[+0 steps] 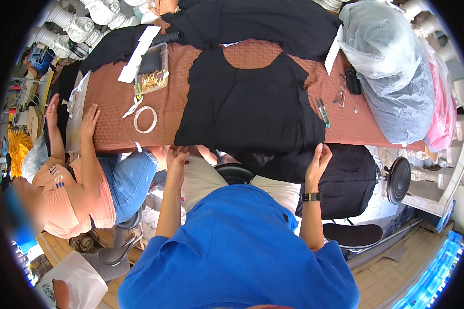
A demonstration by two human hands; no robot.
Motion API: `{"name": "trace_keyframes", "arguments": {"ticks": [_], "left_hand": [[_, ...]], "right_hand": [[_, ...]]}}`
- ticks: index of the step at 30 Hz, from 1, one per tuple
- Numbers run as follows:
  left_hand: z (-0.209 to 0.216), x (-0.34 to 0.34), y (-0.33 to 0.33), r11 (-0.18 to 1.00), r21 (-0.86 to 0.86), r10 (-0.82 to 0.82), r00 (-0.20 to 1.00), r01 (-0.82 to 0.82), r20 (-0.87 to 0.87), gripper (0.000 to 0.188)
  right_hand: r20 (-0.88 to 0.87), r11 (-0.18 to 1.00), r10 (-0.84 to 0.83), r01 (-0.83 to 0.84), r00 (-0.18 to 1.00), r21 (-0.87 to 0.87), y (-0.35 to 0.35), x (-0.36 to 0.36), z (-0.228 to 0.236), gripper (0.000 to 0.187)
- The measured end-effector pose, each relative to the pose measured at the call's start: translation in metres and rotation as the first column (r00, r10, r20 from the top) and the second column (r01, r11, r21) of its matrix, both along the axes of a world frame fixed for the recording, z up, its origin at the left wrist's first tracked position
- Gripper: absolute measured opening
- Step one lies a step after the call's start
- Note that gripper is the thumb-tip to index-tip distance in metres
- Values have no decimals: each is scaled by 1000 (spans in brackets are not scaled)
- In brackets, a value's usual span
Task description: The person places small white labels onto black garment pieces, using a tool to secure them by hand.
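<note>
A black fabric garment piece (247, 103) with a scooped neckline lies spread over the table's near edge. My left hand (177, 160) pinches its lower left corner. At the lower right corner, my right hand (318, 162) grips the edge between thumb and fingers, a dark watch on that wrist. The lower hem hangs over my lap between both hands. Green-handled thread snips (322, 112) lie just right of the garment piece.
The brown-covered table (113, 113) carries a clear box of brass-coloured pieces (154, 80), a tape roll (145, 119), glasses (340, 91) and more black fabric (258, 23). A large plastic-wrapped bundle (386, 72) stands at right. Another person (77, 190) sits at left, hands by the table.
</note>
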State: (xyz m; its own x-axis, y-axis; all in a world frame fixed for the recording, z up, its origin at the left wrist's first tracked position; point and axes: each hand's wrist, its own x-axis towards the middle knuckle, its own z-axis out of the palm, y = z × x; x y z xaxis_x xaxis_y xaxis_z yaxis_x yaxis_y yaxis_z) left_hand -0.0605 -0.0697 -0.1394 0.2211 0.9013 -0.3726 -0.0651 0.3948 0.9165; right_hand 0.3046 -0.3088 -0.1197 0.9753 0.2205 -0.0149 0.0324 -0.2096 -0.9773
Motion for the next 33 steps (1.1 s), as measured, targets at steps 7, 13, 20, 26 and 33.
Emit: {"name": "trace_keyframes", "arguments": {"ticks": [7, 13, 20, 26, 33], "left_hand": [[4, 3, 4, 973, -12, -224, 944, 228, -241, 46], [29, -33, -22, 956, 240, -133, 977, 171, -165, 29], [52, -76, -34, 932, 48, -318, 870, 361, -376, 17], [106, -5, 2, 763, 555, 28, 842, 330, -539, 26], [107, 184, 152, 498, 774, -28, 900, 390, -435, 27]], "right_hand": [[-229, 980, 185, -162, 956, 115, 0, 20, -4, 34], [-145, 972, 109, -74, 983, 224, -19, 13, 0, 22], [-145, 997, 32, -42, 989, -63, -47, 12, 1, 26], [658, 970, 104, 71, 746, -233, 12, 29, 57, 21], [769, 879, 458, -99, 445, -466, 159, 139, 49, 23]]}}
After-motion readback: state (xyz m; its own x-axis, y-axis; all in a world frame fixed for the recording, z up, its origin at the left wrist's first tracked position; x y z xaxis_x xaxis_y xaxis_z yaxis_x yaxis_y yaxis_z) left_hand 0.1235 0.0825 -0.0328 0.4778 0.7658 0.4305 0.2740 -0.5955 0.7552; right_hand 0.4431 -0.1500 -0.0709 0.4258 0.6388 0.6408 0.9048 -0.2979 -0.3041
